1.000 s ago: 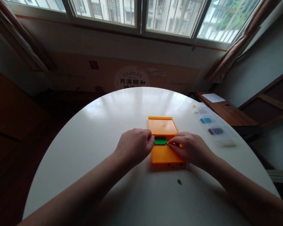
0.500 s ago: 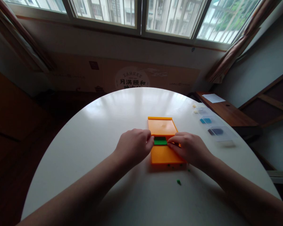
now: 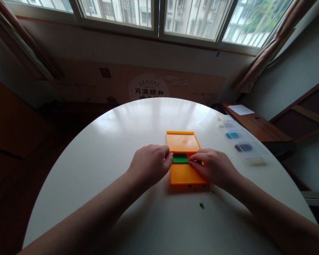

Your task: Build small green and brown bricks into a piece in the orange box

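An orange plastic tray [image 3: 189, 174] lies on the white table, with a raised section at its far side. Small green pieces [image 3: 180, 158] sit in close rows in a recessed strip across its middle. At the left end of this strip, my left hand [image 3: 151, 161] is closed on the tray's edge, its thumb beside the green rows. My right hand [image 3: 215, 164] pinches at the right end of the rows, thumb and forefinger together. Whatever lies between those fingertips is too small to make out. A loose green piece [image 3: 201, 205] rests nearer to me, and several tiny ones lie along the tray's front edge.
Clear plastic compartments [image 3: 256, 150] stand on the right of the round white table [image 3: 108, 141]; they hold blue pieces [image 3: 232, 135], dark pieces [image 3: 243, 147] and some pale ones. Beyond the table's right edge is a wooden desk [image 3: 266, 127] with a white paper [image 3: 241, 109].
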Action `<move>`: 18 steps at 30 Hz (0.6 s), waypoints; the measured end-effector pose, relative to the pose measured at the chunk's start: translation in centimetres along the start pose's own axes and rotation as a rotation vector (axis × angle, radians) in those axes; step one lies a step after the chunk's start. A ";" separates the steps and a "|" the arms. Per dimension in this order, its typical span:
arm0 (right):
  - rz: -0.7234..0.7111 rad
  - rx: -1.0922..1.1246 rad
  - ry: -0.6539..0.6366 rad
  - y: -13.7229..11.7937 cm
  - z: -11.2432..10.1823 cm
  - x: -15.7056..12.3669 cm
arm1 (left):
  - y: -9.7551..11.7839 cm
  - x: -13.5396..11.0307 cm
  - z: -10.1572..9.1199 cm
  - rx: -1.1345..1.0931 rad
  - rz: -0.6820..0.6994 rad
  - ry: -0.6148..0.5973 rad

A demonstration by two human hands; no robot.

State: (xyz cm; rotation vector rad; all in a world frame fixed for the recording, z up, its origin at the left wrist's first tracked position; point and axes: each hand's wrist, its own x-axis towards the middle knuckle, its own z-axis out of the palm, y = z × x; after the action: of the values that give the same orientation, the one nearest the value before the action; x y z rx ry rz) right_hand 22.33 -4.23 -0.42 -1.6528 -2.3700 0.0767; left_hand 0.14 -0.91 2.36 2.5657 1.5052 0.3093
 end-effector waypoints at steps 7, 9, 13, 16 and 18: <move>-0.059 0.048 0.071 0.4 -2.2 -1.0 | -0.1 0.2 -0.1 0.015 -0.005 0.000; -0.171 0.070 0.012 0.1 -3.6 -1.8 | -0.2 0.2 -0.1 0.021 -0.013 -0.005; -0.306 0.104 -0.295 -1.4 -5.6 -3.6 | -0.4 0.3 0.1 0.024 -0.027 -0.018; -0.308 0.059 -0.388 -2.4 -5.8 -4.3 | -0.6 0.3 0.3 0.017 -0.035 -0.031; -0.302 0.037 -0.390 -2.6 -5.5 -4.5 | -0.6 0.4 0.4 0.017 -0.043 -0.033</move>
State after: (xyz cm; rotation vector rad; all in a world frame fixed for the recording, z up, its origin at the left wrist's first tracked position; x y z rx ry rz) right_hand 22.69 -9.89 4.64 -1.3407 -2.8578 0.4170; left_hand -0.10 -0.32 1.90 2.5349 1.5555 0.2482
